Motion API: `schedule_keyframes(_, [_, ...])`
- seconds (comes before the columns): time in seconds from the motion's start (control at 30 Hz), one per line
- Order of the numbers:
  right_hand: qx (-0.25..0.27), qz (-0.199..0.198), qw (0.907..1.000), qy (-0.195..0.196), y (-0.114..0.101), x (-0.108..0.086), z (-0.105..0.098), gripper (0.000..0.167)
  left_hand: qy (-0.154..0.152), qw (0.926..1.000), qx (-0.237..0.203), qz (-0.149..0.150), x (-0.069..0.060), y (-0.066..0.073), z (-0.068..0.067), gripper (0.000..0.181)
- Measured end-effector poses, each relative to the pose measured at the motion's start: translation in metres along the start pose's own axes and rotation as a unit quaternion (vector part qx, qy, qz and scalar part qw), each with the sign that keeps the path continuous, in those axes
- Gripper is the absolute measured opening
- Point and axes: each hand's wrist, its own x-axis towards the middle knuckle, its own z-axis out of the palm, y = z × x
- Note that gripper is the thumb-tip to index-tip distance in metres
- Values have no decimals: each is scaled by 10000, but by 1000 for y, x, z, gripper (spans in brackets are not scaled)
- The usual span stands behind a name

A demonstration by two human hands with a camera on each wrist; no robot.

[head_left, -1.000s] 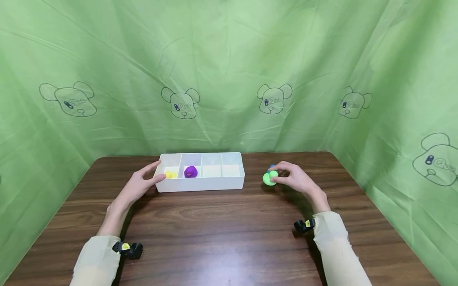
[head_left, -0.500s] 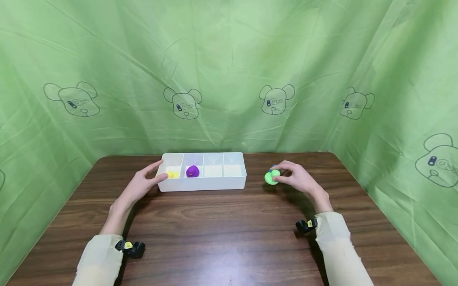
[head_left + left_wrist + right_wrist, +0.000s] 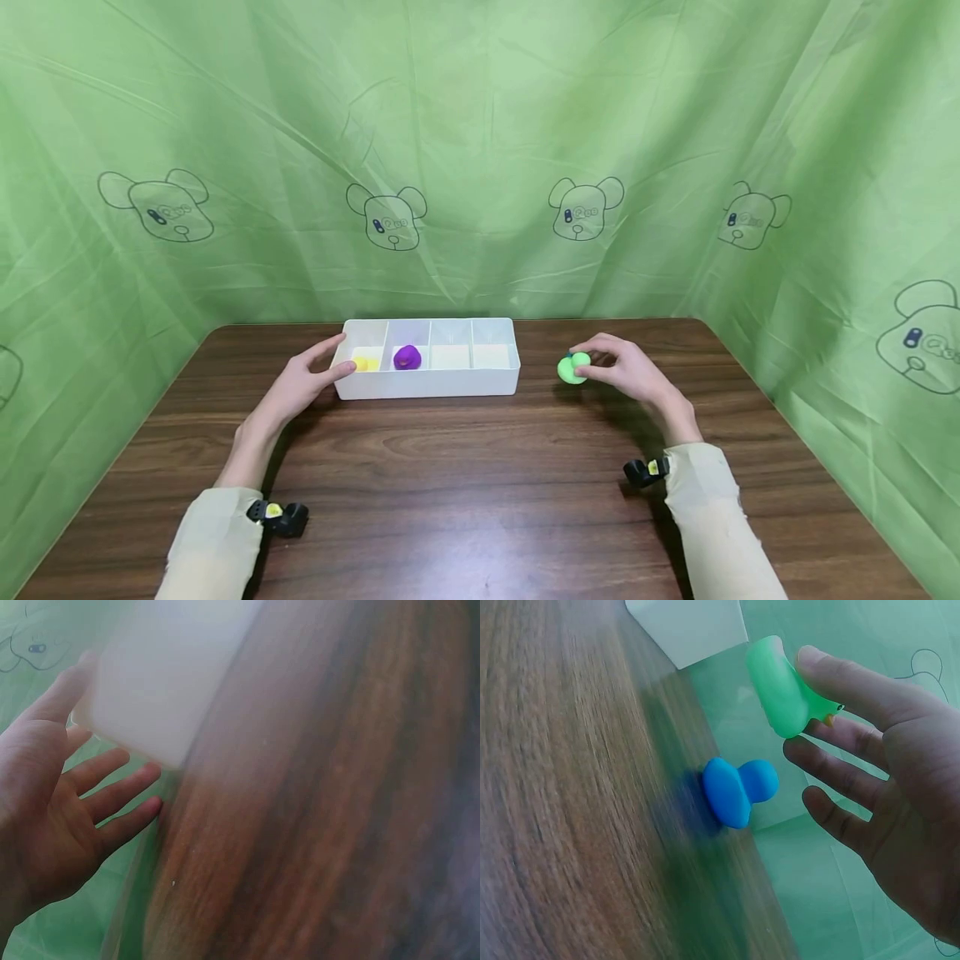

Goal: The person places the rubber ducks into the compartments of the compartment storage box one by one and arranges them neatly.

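Note:
A white divided box [image 3: 427,384] stands near the table's back edge. My left hand [image 3: 296,387] spans its left end, thumb at the front corner and index finger at the back, gripping it; in the left wrist view the other fingers of this hand [image 3: 75,787] are spread. My right hand [image 3: 630,371], right of the box, pinches a green toy duck [image 3: 569,370] between thumb and fingers. The right wrist view shows the green duck [image 3: 778,688] held off the table, with a blue toy [image 3: 727,793] on the table below it, mostly hidden in the head view.
In the box's leftmost compartment lies a yellow toy [image 3: 364,364], and a purple toy [image 3: 407,357] sits in the one beside it. A green curtain [image 3: 480,167] hangs behind and beside the brown wooden table [image 3: 450,467].
The head view has shifted a little. My right hand has moved the green duck slightly, and it now hides more of the blue toy. My left hand stays at the box's left end.

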Motion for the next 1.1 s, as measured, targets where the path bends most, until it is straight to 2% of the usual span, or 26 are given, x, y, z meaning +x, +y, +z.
schedule_keyframes(0.7, [-127, -201, 9997, 60, -14, 5, 2, 35, 29, 10000, -4, 16, 0, -1, 1, 81])
schedule_keyframes(1.1, [-80, -625, 9978, 186, -20, 10, 13, 33, 54, 10000, -29, 33, -3, -1, 2, 81])
